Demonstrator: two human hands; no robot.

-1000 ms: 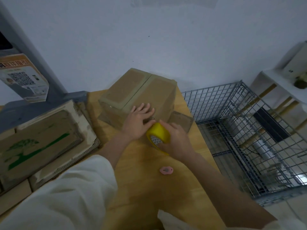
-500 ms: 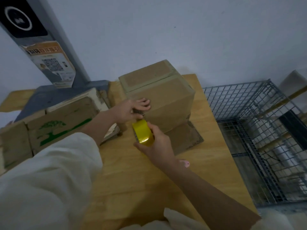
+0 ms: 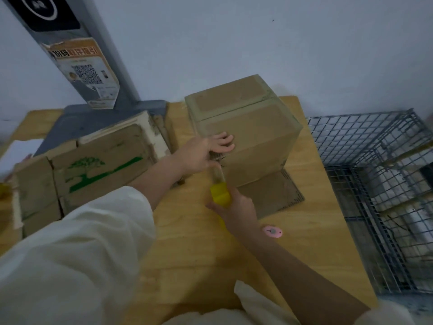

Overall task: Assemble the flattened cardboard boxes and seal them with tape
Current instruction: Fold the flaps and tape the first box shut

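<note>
A brown cardboard box (image 3: pixel 248 130) stands assembled on the wooden table (image 3: pixel 201 259), with one flap (image 3: pixel 271 195) lying flat toward me. My left hand (image 3: pixel 206 150) rests flat on the box's near side, fingers spread, pinning the end of a tape strip. My right hand (image 3: pixel 236 207) grips a yellow tape roll (image 3: pixel 219 195) just below and in front of the box. A clear strip of tape (image 3: pixel 217 173) stretches from the roll up to my left hand.
A pink cutter (image 3: pixel 272 231) lies on the table by my right wrist. Flattened boxes with a green tree print (image 3: pixel 93 170) are stacked at the left. A grey post with a QR poster (image 3: pixel 86 71) stands behind them. A wire cage (image 3: pixel 379 188) sits right of the table.
My right hand has pulled the yellow roll back toward me, drawing out a strip of tape. The left hand stays pressed on the box. The view has shifted down and closer.
</note>
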